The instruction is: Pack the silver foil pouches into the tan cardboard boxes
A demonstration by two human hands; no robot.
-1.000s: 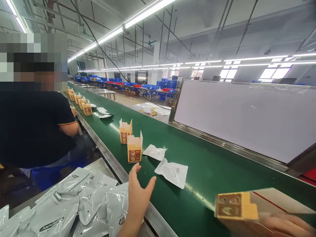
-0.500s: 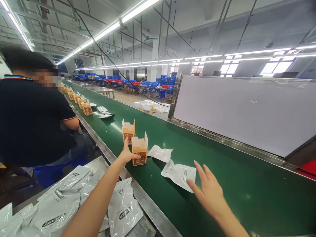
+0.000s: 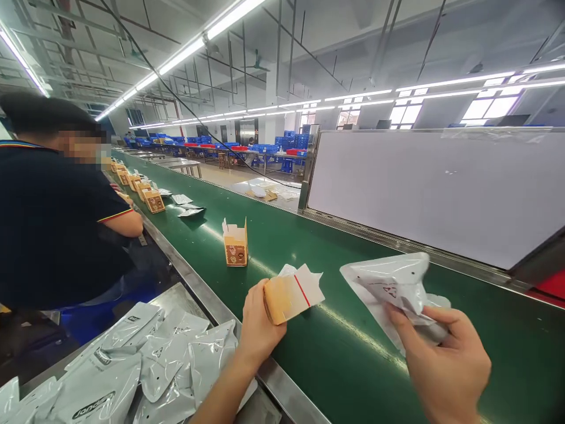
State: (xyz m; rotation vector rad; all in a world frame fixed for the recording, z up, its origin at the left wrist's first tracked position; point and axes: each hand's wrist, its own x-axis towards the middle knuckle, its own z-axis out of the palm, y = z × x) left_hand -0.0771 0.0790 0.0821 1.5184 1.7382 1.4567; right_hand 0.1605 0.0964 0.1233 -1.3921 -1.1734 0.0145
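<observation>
My left hand (image 3: 260,324) is wrapped round a small orange and white box (image 3: 289,294), tipped on its side above the green belt (image 3: 353,347). Pinched in my right hand (image 3: 441,353) is a silvery white pouch (image 3: 388,282), raised over the belt on the right. Part of another pouch (image 3: 288,270) shows behind the held box. An upright brown and orange box (image 3: 236,247) with raised flaps stands on the belt just beyond my left hand.
A pile of white pouches (image 3: 115,371) lies on a metal table at lower left. A person in a dark shirt (image 3: 53,218) sits at the left. More boxes (image 3: 154,201) and pouches (image 3: 192,211) line the belt's far part. A white panel (image 3: 424,194) borders its right side.
My left hand has taken hold of the nearer box, tilted it and moved it right. My right hand has picked up a pouch from the belt and lifted it.
</observation>
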